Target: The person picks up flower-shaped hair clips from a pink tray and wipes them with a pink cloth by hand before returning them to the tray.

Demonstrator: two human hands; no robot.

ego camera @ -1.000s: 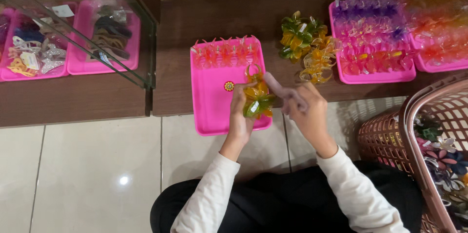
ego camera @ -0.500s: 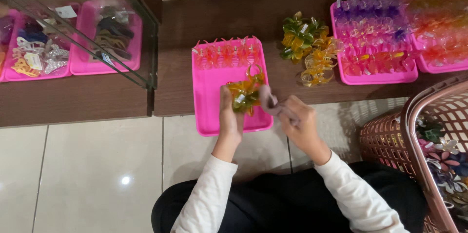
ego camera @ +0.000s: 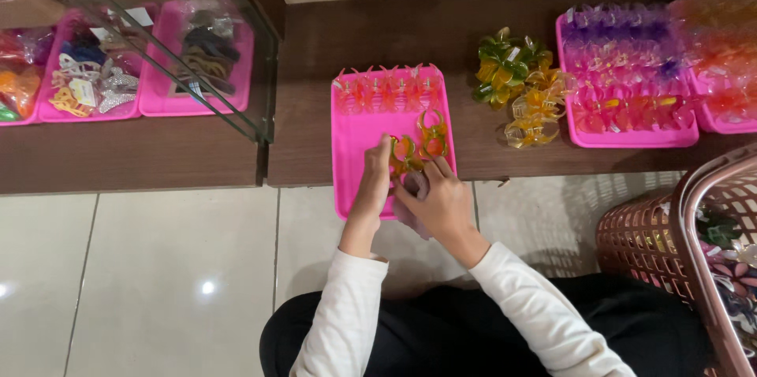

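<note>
Now we see both hands over the pink tray point(ego camera: 355, 148): left hand point(ego camera: 377, 180) and right hand point(ego camera: 438, 199) pinched together on the orange-green hair clips point(ego camera: 414, 148), at the tray's three o'clock edge. We judge placing underway; next calls for a steady release below the clip row point(ego camera: 388, 91).

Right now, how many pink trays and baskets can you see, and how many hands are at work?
Pink trays: 5, namely the middle tray under the hands, two behind glass at left, two at right.
Baskets: 1, the pink basket.
Hands: 2, left hand and right hand, both on the orange clips.
Total: 8.
</note>
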